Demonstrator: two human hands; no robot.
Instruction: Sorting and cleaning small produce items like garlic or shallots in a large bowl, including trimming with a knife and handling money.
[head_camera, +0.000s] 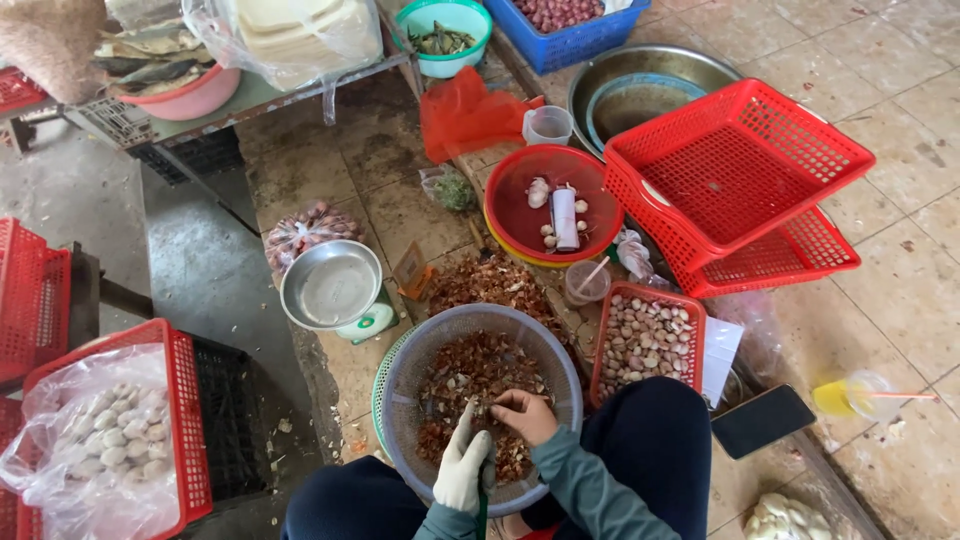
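Floor: tiled floor (900, 300), carrying nearly everything in view.
Stacked baskets: two red mesh baskets (740, 165), one tilted on the other, to the right of the red bowl.
Metal basin: a wide steel basin (640, 65) behind the baskets, a smaller blue-rimmed bowl inside it.
Sieve basket: a round grey perforated basket (420, 350) between the person's knees, holding brown papery peelings (480, 365); both hands are over it.
Red bowl: a round red bowl (520, 215) beyond the sieve basket, with a few peeled cloves in it.
Small tray: a red rectangular basket (690, 325) of unpeeled cloves (640, 345), just right of the sieve basket.
Scale: a kitchen scale with a steel pan (330, 285), left of the sieve basket.
Phone: a dark phone (762, 420) on the floor by the right knee.
Left hand: the left hand (462, 470), in a white glove, closed round a dark handle, possibly a knife; the blade is not clear.
Right hand: the right hand (525, 415), bare, fingers pinched on a small piece among the peelings; what it is cannot be told.
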